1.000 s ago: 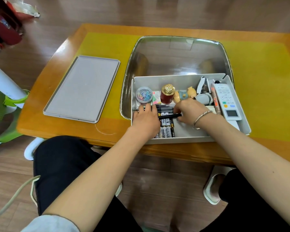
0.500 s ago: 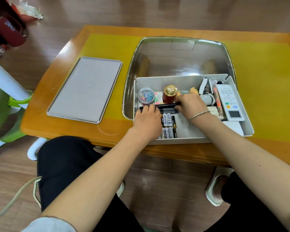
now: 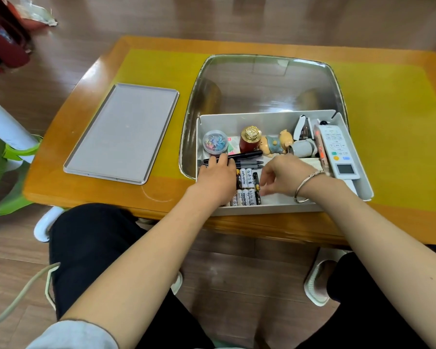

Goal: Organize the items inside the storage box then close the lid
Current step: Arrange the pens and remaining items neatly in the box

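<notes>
The white storage box point(image 3: 275, 209) sits open at the centre-right of the frame, on the near edge of the wooden surface point(image 3: 106, 195). Its grey lid point(image 3: 122, 132) lies flat at centre-left, well apart from the box. The left hand point(image 3: 215, 178) rests palm-down in the box's left part, fingers point(image 3: 222, 158) together and laid across the dark pens point(image 3: 247, 158) — pressing on them, not gripping. The right hand point(image 3: 285, 176), a bracelet point(image 3: 306, 183) on its wrist, hangs just right of the batteries point(image 3: 246, 186), its fingers loosely curled and apart, holding nothing. Along the box's far side stand a round tub of coloured clips point(image 3: 215, 144), a red jar with a gold cap point(image 3: 249, 139) and a small pig figure point(image 3: 275, 144); a white remote point(image 3: 336, 151) lies along the right wall.
</notes>
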Available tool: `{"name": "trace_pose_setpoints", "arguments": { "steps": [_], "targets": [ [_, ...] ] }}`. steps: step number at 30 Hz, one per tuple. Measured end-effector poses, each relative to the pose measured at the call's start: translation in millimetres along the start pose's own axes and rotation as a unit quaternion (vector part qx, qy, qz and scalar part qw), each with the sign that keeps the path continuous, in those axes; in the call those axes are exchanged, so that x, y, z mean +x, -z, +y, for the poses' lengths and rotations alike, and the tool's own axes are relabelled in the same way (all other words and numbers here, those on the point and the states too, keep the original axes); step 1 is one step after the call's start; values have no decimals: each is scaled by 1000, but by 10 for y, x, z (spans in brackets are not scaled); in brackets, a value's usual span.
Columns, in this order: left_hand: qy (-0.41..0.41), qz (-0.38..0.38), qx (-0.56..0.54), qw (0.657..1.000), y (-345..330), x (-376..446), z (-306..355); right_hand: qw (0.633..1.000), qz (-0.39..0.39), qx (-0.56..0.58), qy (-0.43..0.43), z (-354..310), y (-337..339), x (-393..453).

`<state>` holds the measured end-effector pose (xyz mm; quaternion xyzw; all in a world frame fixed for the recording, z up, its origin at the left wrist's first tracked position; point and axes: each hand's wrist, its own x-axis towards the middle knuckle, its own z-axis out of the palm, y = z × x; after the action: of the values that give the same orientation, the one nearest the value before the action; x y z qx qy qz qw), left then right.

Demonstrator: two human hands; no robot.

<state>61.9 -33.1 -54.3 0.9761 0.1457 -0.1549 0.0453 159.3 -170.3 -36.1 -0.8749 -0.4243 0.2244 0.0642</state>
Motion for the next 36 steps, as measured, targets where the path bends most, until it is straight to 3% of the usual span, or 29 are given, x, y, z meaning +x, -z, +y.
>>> {"name": "trace_pose_setpoints", "arguments": {
  "steps": [2,8,16,20,24,27,36],
  "targets": [
    [-18,24,15,999,30,-14,-21,997,-64,22,31,-60,-37,-6],
    [-67,172,16,983,95,5,-199,991,-126,15,52,-58,-66,71],
    [-101,220,-104,965,44,-34,-350,974,-203,86,59,70,-12,39],
    [-100,225,-138,959,33,-63,-357,973,-156,161,54,112,37,-5],
    [-149,146,-150,966,49,-100,-296,977,-39,209,33,177,63,20],
    [-166,108,-95,976,28,-70,-277,976,-4,215,43,155,91,44],
    [-88,179,-73,977,29,-39,-231,974,57,219,11,190,68,121]
  ]
}}
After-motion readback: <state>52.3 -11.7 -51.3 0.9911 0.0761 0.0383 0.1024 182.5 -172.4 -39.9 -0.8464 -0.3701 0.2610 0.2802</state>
